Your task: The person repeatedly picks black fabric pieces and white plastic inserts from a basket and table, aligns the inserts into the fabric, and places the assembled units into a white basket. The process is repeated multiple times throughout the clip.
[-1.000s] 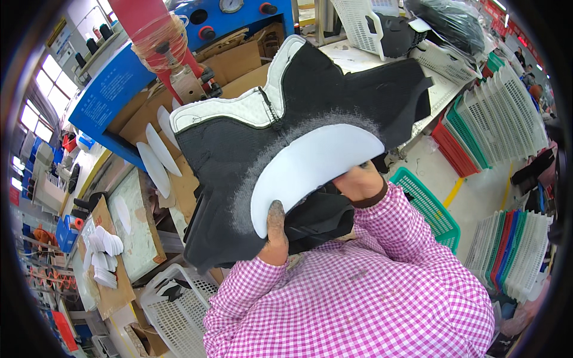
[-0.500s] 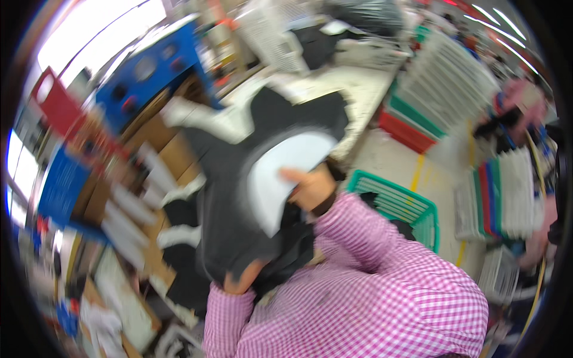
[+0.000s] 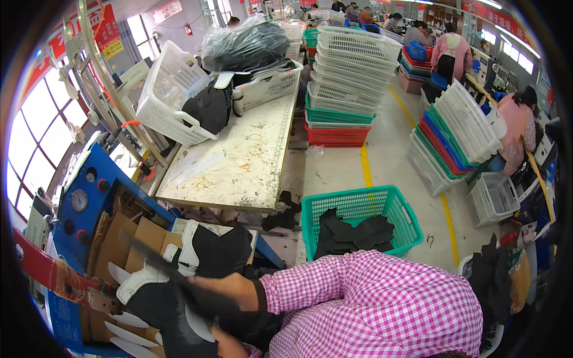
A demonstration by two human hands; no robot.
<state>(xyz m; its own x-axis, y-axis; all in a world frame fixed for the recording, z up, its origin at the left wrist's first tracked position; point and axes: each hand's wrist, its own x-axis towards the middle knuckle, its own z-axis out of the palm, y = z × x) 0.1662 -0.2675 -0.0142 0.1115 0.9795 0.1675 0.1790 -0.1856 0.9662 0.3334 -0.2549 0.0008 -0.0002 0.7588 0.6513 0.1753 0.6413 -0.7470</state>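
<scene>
black fabric piece (image 3: 179, 298) with white trim, raised and spread a second ago, is now lying low over cardboard boxes (image 3: 128, 235). right hand (image 3: 230, 289) is gripping its top; left hand (image 3: 224, 344) is holding it underneath. green basket (image 3: 358, 206) is sitting beyond the hands, bench (image 3: 239, 161) farther off.

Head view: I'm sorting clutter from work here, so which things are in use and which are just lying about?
In use: black fabric piece, gripped by the right hand; left hand under it; white curved insert.

Lying about: green basket, white basket stacks, worn table, cardboard boxes.
</scene>
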